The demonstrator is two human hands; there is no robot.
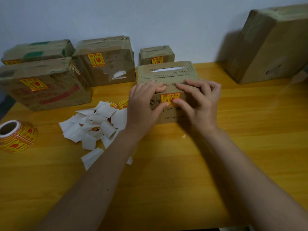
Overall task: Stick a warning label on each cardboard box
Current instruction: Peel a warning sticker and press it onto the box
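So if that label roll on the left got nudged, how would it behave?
The label roll stands on its flat end, hollow core up, so a nudge would probably slide it over the table rather than roll it. Tipped onto its side, it would likely roll. It looks thickly wound, so probably stiff.

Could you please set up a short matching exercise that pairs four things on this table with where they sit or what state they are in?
Things:
1. Yellow-and-red roll of warning labels
2. Pile of white backing papers
3. Large brown cardboard box with no label showing
4. Small brown cardboard box with a yellow label

Places or states:
A. Far right, against the wall
B. Under both hands, thumbs pressing its label
C. Left edge of the table
D. Scattered left of the left forearm

Pairs: 1-C, 2-D, 3-A, 4-B
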